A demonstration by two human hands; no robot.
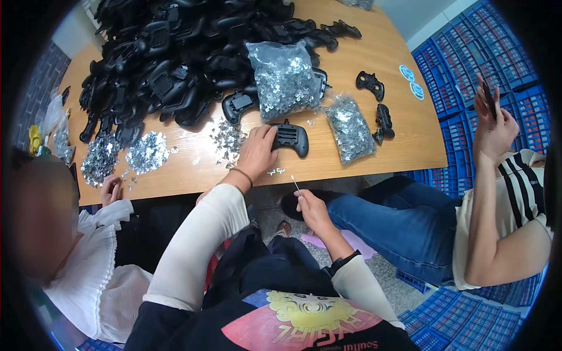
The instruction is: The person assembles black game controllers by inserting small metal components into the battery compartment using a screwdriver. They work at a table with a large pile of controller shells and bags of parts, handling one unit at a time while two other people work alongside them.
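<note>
My left hand [257, 151] is closed on the left side of a black game controller [292, 140], which lies on the table with its slotted battery bay facing up. My right hand [314, 210] pinches a thin white-tipped stick [295, 185] just off the table's front edge, its tip pointing up toward the table. Between the hands, several small metal clips [276, 171] lie near that edge. Beside my left hand is a loose heap of shiny metal pieces [227, 140].
Black controllers [170, 76] are heaped at the back left. Clear bags of metal pieces [284, 82] [351, 130] stand ahead and right. A person sits at left, a hand [110, 189] by more metal heaps [146, 153]; another at right holds a phone [488, 99]. Blue crates [468, 52] line the right.
</note>
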